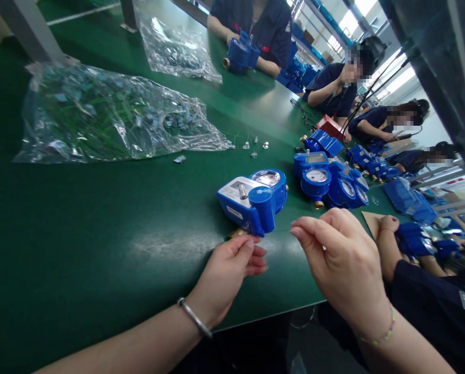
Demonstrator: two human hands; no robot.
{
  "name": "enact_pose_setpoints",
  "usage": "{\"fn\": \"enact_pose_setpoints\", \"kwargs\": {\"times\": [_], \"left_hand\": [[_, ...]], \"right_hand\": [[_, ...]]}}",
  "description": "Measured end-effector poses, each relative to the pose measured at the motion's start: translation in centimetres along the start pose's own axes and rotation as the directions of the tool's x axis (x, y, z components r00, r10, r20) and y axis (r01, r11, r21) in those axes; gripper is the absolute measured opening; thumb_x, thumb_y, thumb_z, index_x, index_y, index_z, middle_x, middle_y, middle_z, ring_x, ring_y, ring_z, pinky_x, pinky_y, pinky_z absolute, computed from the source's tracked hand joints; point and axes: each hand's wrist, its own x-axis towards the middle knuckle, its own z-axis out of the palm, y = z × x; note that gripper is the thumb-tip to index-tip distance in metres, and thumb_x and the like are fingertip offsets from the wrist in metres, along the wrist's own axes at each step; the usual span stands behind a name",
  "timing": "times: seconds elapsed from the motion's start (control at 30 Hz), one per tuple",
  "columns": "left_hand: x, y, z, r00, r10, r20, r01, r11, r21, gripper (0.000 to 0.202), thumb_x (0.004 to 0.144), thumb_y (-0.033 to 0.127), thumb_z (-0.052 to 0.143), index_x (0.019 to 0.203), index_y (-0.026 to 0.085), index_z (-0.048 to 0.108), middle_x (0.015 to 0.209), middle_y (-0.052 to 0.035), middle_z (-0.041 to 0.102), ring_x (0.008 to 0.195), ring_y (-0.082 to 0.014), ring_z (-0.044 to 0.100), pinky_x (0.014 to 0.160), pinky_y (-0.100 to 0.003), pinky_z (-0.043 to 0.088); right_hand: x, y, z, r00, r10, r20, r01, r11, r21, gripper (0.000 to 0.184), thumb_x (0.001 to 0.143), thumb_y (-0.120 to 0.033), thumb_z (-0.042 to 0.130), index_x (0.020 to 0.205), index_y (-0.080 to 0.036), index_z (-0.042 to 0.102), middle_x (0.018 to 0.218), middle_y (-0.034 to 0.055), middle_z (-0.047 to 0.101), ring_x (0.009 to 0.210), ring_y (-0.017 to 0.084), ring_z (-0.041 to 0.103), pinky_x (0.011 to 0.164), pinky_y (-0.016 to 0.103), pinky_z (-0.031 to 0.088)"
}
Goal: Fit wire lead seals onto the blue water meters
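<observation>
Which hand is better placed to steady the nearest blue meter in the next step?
Probably the left hand: its fingertips are at the lower end of the blue meter, near the brass fitting. The right hand is off to the side, apart from the meter, with thumb and forefinger pinched together.

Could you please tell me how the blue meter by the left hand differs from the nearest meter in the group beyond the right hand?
The lone meter has its dial beyond its box; the grouped meter has its dial in front. The lone meter stands apart, while the grouped meter sits among others. Both are blue with brass fittings.
</observation>
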Motion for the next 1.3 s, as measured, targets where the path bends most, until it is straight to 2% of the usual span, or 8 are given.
{"fn": "enact_pose_setpoints", "kwargs": {"times": [0.4,0.53,0.67,0.77,0.87,1.0,1.13,1.3], "left_hand": [[0.2,-0.2,0.2,0.994,0.024,0.103,-0.025,1.0,0.01,0.028,0.084,0.034,0.049,0.105,0.016,0.053,0.084,-0.0034,0.059,0.067,-0.0128,0.058,0.067,-0.031,0.05],[0.4,-0.1,0.1,0.995,0.041,0.094,-0.069,0.944,0.322,0.025,0.084,0.038,0.045,0.081,0.016,0.055,0.062,0.0027,0.051,0.05,-0.0106,0.048,0.049,-0.024,0.04],[-0.7,0.5,-0.9,0.944,0.229,0.239,-0.322,0.476,0.818,0.028,0.083,0.028,0.044,0.058,0.018,0.05,0.059,0.0017,0.047,0.055,-0.0127,0.046,0.052,-0.025,0.033],[-2.4,1.4,-2.1,0.869,0.248,0.427,-0.457,0.073,0.887,0.024,0.079,0.019,0.044,0.057,0.018,0.052,0.074,-0.0039,0.054,0.07,-0.0181,0.052,0.061,-0.03,0.038],[-3.6,2.9,-3.1,0.811,0.227,0.54,-0.543,-0.054,0.838,0.02,0.075,0.013,0.046,0.058,0.019,0.056,0.101,-0.0082,0.057,0.097,-0.0257,0.051,0.077,-0.036,0.042],[-3.5,5.1,-3.2,0.743,0.122,0.658,-0.67,0.157,0.726,0.022,0.078,0.014,0.045,0.063,0.021,0.059,0.123,-0.0059,0.053,0.114,-0.026,0.046,0.093,-0.037,0.039],[-2.4,5.1,-2.1,0.75,0.214,0.626,-0.623,0.545,0.561,0.027,0.087,0.024,0.038,0.066,0.02,0.054,0.078,-0.0062,0.061,0.079,-0.0202,0.056,0.075,-0.032,0.045],[-1.9,2.4,-1.2,0.823,0.353,0.446,-0.565,0.592,0.574,0.02,0.089,0.033,0.039,0.08,0.02,0.051,0.07,-0.0014,0.051,0.064,-0.0152,0.049,0.061,-0.027,0.042]], "right_hand": [[1.0,-1.1,1.9,0.985,-0.073,0.154,0.089,0.991,-0.1,0.017,0.088,-0.028,0.048,0.078,-0.021,0.06,0.069,0.0028,0.048,0.067,0.018,0.041,0.06,0.031,0.03],[0.4,-0.9,3.2,0.962,-0.09,0.257,0.112,0.991,-0.07,0.011,0.085,-0.022,0.05,0.08,-0.022,0.06,0.072,0.0035,0.051,0.069,0.018,0.042,0.06,0.031,0.031],[-1.3,0.3,4.3,0.938,-0.071,0.34,0.027,0.991,0.134,0.027,0.085,-0.012,0.045,0.109,-0.02,0.053,0.083,0.0044,0.057,0.078,0.019,0.05,0.068,0.03,0.039],[-3.3,1.4,5.2,0.929,0.033,0.369,-0.17,0.922,0.347,0.032,0.083,-0.011,0.044,0.114,-0.019,0.049,0.082,0.0027,0.058,0.078,0.017,0.053,0.072,0.03,0.042],[-5.6,1.7,6.5,0.905,0.2,0.375,-0.4,0.701,0.591,0.029,0.082,-0.014,0.047,0.11,-0.02,0.05,0.079,0.0001,0.056,0.074,0.014,0.054,0.071,0.029,0.044],[-7.4,0.2,8.0,0.833,0.455,0.314,-0.447,0.22,0.867,0.009,0.079,-0.023,0.058,0.087,-0.019,0.056,0.089,0.0015,0.051,0.077,0.012,0.053,0.067,0.025,0.046],[-7.6,-1.4,8.1,0.754,0.575,0.319,-0.24,-0.211,0.948,0.01,0.076,-0.028,0.064,0.076,-0.019,0.06,0.088,-0.0003,0.049,0.066,0.008,0.051,0.06,0.023,0.045],[-7.8,-1.7,7.1,0.735,0.563,0.377,-0.203,-0.349,0.915,0.025,0.065,-0.025,0.075,0.09,-0.024,0.068,0.1,0.0013,0.05,0.078,0.011,0.054,0.071,0.025,0.048]]}}
